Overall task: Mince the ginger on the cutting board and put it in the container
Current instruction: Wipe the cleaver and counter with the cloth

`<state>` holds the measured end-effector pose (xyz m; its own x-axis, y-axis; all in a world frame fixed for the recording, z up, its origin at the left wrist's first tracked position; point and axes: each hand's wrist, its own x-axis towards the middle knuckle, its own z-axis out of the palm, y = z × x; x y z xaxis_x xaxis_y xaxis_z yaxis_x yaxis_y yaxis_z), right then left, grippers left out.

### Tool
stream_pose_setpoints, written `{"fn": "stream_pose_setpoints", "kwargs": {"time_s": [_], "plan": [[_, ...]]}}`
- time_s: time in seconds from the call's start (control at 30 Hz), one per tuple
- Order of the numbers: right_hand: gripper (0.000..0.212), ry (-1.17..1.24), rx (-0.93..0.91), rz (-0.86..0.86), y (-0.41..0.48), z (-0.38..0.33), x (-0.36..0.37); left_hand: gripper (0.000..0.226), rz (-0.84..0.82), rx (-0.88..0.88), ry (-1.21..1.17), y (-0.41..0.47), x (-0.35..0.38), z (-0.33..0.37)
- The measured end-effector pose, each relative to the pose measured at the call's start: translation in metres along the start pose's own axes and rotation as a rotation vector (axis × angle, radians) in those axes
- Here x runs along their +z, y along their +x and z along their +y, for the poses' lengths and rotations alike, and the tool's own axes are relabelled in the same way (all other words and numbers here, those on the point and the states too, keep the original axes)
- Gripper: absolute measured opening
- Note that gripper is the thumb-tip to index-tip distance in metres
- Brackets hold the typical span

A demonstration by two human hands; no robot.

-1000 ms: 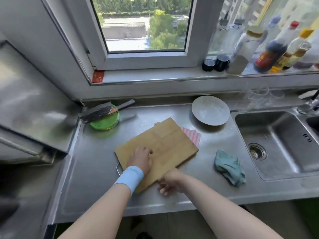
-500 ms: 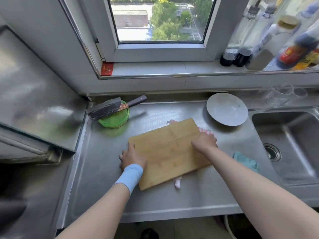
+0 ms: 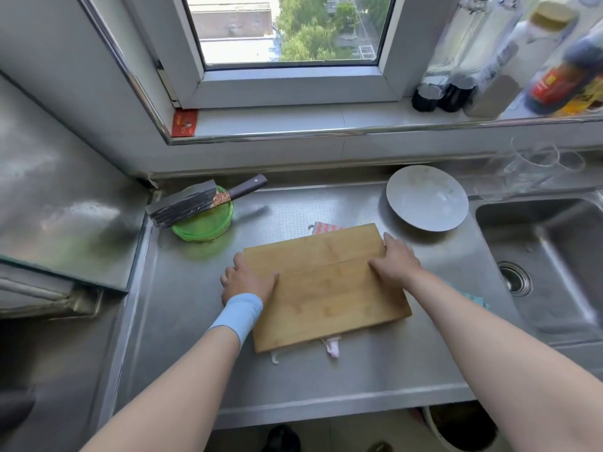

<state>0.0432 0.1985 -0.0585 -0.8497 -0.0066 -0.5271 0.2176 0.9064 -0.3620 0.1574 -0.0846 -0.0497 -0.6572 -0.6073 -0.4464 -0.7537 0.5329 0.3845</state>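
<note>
A bare wooden cutting board [image 3: 326, 288] lies on the steel counter over a pink cloth [image 3: 332, 348]; no ginger shows on it. My left hand [image 3: 248, 282], with a blue wristband, holds the board's left edge, thumb on top. My right hand [image 3: 396, 262] holds the board's right edge near the far corner. A green container [image 3: 204, 225] stands at the back left with a dark cleaver [image 3: 184, 207] lying across its rim.
A grey plate [image 3: 425, 197] sits behind the board on the right. The sink [image 3: 538, 265] is at the far right, with a teal rag [image 3: 474, 297] beside it. Bottles [image 3: 489, 76] line the windowsill. Clear glasses [image 3: 538, 164] stand behind the sink.
My right hand went from the board's near edge to its right edge. My left hand slid from the board's top to its left edge. The board turned squarer to the counter.
</note>
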Motion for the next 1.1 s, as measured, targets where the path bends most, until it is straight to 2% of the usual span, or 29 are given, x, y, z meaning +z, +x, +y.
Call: {"fn": "stream_pose_setpoints", "kwargs": {"time_s": [0.13, 0.23, 0.3, 0.33, 0.4, 0.5, 0.57, 0.63, 0.73, 0.8, 0.87, 0.97, 1.1], "plan": [[0.028, 0.029, 0.060, 0.029, -0.010, 0.010, 0.009, 0.076, -0.062, -0.054, 0.067, 0.005, -0.007, -0.001], [0.032, 0.040, 0.140, 0.056, -0.030, 0.025, 0.014, 0.063, -0.085, -0.089, 0.088, 0.001, -0.011, -0.002], [0.045, 0.039, 0.193, 0.043, -0.040, 0.032, 0.017, 0.064, -0.086, -0.116, 0.044, 0.000, -0.014, -0.003], [0.048, 0.040, 0.209, 0.023, -0.043, 0.035, 0.019, 0.065, -0.080, -0.134, 0.012, 0.001, -0.016, -0.002], [0.042, 0.097, 0.235, -0.041, -0.049, 0.038, 0.020, 0.064, -0.083, -0.164, -0.048, 0.004, -0.019, -0.002], [0.051, -0.006, 0.205, -0.118, -0.055, 0.037, 0.011, 0.050, -0.084, -0.191, -0.170, 0.013, -0.022, -0.005], [0.042, -0.109, 0.164, -0.045, -0.056, 0.032, 0.006, 0.037, -0.065, -0.191, -0.328, 0.011, -0.023, -0.005], [0.026, -0.113, 0.114, 0.070, -0.057, 0.021, 0.002, 0.035, -0.037, -0.174, -0.446, 0.008, -0.025, -0.005], [0.019, 0.074, 0.081, 0.144, -0.057, 0.007, 0.001, 0.038, -0.018, -0.153, -0.514, 0.005, -0.026, -0.009], [0.032, 0.272, 0.055, 0.100, -0.054, 0.000, -0.003, 0.050, 0.010, -0.184, -0.566, 0.008, -0.025, -0.016], [0.052, 0.404, -0.005, 0.055, -0.047, -0.006, -0.008, 0.050, 0.036, -0.232, -0.611, 0.009, -0.022, -0.023], [0.060, 0.396, -0.031, -0.052, -0.019, -0.009, -0.011, 0.041, 0.014, -0.300, -0.640, 0.006, -0.015, -0.024], [0.063, 0.318, 0.099, -0.132, -0.007, -0.020, -0.012, 0.045, -0.025, -0.416, -0.606, 0.003, -0.003, -0.020]]}}
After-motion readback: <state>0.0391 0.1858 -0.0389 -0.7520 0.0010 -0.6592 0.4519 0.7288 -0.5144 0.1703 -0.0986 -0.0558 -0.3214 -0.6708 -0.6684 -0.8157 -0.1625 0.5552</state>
